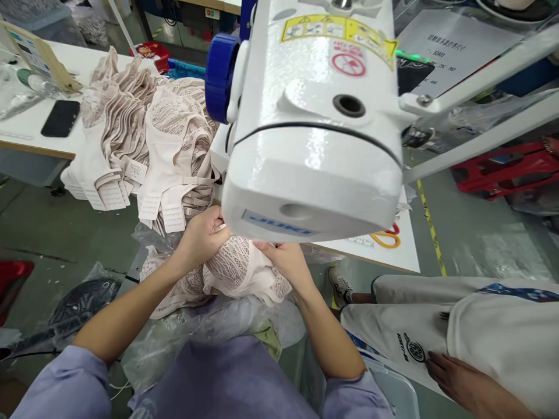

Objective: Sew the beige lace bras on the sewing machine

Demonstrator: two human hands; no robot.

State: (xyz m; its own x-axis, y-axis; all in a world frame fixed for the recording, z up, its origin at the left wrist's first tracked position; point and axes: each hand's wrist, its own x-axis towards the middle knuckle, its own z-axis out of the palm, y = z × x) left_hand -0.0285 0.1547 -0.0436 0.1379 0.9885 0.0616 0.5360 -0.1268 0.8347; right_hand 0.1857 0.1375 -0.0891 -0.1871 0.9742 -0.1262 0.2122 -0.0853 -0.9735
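A beige lace bra (pixel 231 262) hangs over the table's near edge, its lower part spread above my lap. My left hand (pixel 203 235) pinches its upper edge on the left. With thumb and fingers closed, my right hand (pixel 283 259) grips the same bra farther right. Both hands are close under the white sewing machine head (pixel 312 174), which hides the needle area and some of my fingertips. Left of the machine, a pile of matching bras (pixel 174 145) lies on the white table (pixel 26 125), with straps and back bands hanging over the edge.
A black phone (pixel 61 119) lies on the table at left. Orange-handled scissors (pixel 388 237) rest right of the machine. A person in light trousers (pixel 393 326) stands close at right, one hand on the thigh. Clear plastic (pixel 192 334) covers my lap.
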